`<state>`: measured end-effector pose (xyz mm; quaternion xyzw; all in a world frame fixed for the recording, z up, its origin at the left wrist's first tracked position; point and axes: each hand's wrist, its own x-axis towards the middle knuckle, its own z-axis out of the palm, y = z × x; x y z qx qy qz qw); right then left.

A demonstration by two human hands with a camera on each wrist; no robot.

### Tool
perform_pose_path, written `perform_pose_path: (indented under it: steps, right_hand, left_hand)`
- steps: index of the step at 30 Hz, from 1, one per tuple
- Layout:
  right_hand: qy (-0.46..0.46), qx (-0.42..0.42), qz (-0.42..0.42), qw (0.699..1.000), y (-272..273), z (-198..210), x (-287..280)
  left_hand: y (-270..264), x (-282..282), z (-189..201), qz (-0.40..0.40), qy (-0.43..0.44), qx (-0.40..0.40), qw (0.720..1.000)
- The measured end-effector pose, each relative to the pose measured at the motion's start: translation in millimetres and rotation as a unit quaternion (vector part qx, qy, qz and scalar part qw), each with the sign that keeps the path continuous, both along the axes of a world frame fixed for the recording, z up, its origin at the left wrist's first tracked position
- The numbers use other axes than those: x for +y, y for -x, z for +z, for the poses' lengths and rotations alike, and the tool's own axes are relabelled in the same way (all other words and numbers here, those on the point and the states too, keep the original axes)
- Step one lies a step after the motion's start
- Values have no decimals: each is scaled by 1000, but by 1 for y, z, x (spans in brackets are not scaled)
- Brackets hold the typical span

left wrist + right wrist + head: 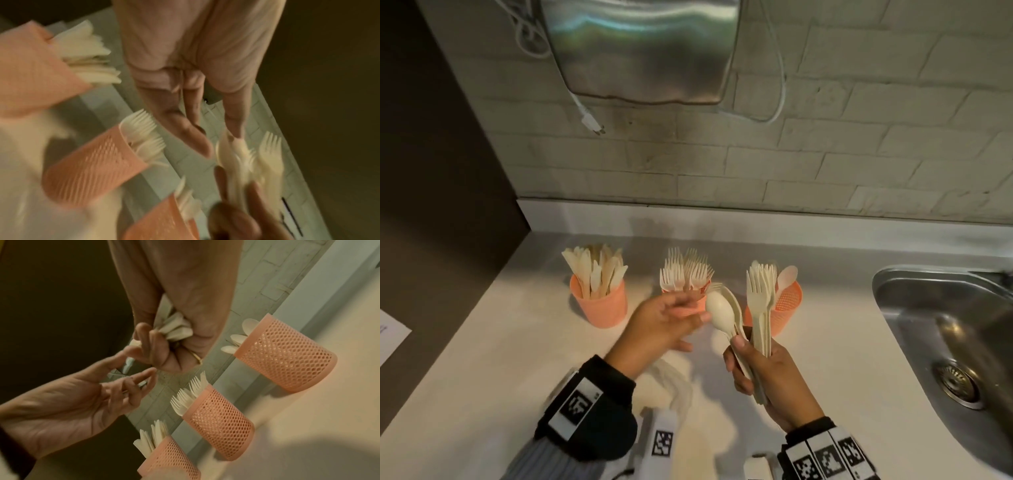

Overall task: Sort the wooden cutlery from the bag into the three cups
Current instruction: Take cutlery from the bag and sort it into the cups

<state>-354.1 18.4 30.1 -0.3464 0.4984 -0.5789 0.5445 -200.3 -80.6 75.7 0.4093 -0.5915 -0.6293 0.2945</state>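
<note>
Three orange mesh cups stand in a row on the counter: the knife cup (599, 305) on the left, the fork cup (688, 308) in the middle, the spoon cup (789, 308) on the right. My right hand (746, 356) grips an upright bundle of forks and spoons (756, 301) in front of the spoon cup; the handle ends (174, 329) poke out of its fist. My left hand (688, 317) is open, its fingers (197, 139) stretched toward the bundle's nearest spoon (717, 310). Whether they touch it is blurred. The crumpled clear bag (671, 380) lies on the counter beneath my wrists.
A steel sink (945, 325) fills the counter's right side. A sheet of paper (390, 332) lies at the far left. On the brick wall hang a metal dispenser (640, 48) and a white cable (589, 120). A dark panel borders the left.
</note>
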Motion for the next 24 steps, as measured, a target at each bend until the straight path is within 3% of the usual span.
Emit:
perform_pose_path:
  steps: [2, 6, 11, 18, 24]
  right_hand:
    - [3, 4, 11, 1000, -4, 1, -1]
    - [-5, 14, 40, 999, -14, 1, -5]
    - [-32, -46, 87, 995, -29, -1, -13]
    - [-57, -82, 160, 982, -44, 6, -20]
    - [-69, -107, 211, 969, -35, 16, -10]
  left_hand:
    - [1, 11, -3, -48, -24, 14, 998]
    - [-1, 16, -15, -11, -21, 31, 999]
    - [-21, 14, -19, 22, -36, 65, 997]
    - [-47, 12, -22, 20, -40, 112, 993]
    - [-38, 10, -23, -23, -54, 140, 988]
